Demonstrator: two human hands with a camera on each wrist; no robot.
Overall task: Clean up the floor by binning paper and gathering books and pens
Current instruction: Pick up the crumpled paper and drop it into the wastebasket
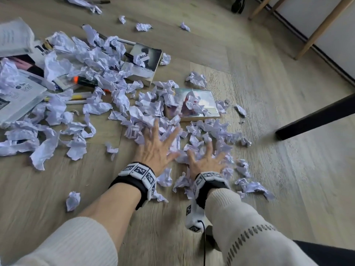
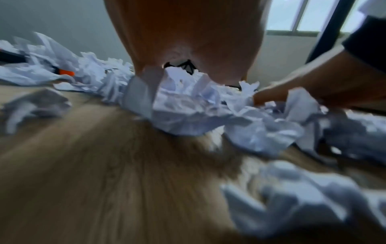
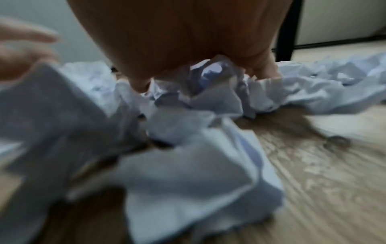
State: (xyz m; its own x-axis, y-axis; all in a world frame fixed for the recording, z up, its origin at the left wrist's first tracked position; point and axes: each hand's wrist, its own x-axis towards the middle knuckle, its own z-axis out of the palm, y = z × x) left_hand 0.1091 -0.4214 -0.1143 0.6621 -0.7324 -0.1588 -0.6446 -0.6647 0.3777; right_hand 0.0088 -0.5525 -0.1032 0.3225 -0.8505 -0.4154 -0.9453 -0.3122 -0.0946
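Crumpled white paper (image 1: 203, 131) litters the wooden floor, thickest at the left and centre. My left hand (image 1: 155, 146) lies on the pile with its fingers spread wide. Close beside it my right hand (image 1: 207, 160) is also spread, fingertips sunk in the paper (image 3: 208, 69). Neither hand grips anything. The left wrist view has paper (image 2: 188, 112) bunched under the left palm (image 2: 188, 41). Just beyond the hands lies one book (image 1: 194, 106), another (image 1: 144, 64) farther back, both partly covered. An orange-tipped marker (image 1: 86, 81), a yellow highlighter (image 1: 78, 96) and a white pen (image 1: 125, 41) lie among the scraps.
Open books and magazines (image 1: 17, 96) are stacked at the far left. A black furniture leg (image 1: 315, 118) crosses the right side. Wooden legs (image 1: 317, 29) stand by the wall at the back right. Bare floor (image 1: 288, 189) lies to the right and near me.
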